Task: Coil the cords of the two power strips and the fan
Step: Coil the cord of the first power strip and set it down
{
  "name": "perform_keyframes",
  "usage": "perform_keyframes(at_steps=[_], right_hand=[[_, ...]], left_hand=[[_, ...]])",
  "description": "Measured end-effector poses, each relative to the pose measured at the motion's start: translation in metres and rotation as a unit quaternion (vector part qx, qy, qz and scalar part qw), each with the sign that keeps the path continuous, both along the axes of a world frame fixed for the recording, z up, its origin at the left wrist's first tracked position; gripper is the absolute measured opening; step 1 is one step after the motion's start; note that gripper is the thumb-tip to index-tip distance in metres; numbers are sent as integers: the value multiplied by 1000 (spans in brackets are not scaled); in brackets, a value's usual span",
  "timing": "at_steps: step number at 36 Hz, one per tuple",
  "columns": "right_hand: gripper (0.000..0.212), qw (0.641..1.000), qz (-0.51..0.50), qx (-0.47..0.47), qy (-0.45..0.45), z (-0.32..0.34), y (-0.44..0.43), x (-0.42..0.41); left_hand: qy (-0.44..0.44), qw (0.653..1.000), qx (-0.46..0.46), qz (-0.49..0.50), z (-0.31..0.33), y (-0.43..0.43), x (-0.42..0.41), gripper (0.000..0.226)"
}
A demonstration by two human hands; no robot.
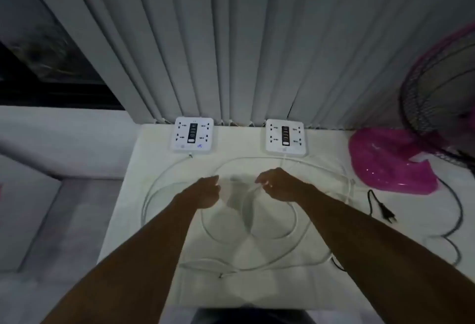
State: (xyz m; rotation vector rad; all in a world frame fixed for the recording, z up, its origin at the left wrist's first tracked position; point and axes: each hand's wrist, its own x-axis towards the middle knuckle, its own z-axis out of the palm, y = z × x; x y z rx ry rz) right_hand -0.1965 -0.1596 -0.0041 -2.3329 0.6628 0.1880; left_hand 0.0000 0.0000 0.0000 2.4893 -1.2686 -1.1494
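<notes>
Two white square power strips stand at the back of the white table [154,221]: the left power strip [191,134] and the right power strip [285,137]. Their white cords [164,182] lie in loose overlapping loops across the table. My left hand [204,191] and my right hand [279,185] hover over the middle of the loops, fingers curled. A blurred strand of white cord runs to my right fingers; whether either hand grips it is unclear. The pink fan [393,159] stands at the right, its black cord [460,210] and plug [388,214] lying loose.
Grey vertical blinds [231,41] hang right behind the power strips. A dark window [38,66] is at the upper left. A grey cushioned seat [51,215] lies left of the table. The table's near edge is just in front of me.
</notes>
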Motion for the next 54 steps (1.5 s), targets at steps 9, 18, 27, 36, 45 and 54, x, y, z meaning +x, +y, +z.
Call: perform_keyframes(at_steps=[9,18,27,36,45,54], right_hand=[[39,997,-1,-4,71,-43,38,0],[31,997,20,-47,65,-59,44,0],[28,986,89,-84,112,-49,46,-6],[32,997,-40,30,-67,-12,8,10],[15,966,-126,48,-222,20,-7,36],[73,983,-143,89,-78,2,-3,39]], left_hand=[[-108,986,50,113,-50,44,-4,39],[-58,986,36,152,-65,43,-8,30],[-29,981,-32,187,-53,44,12,34],[-129,968,-214,10,-40,41,-5,62],[123,945,-291,89,9,13,-25,45],[404,776,-343,343,85,-38,14,35]])
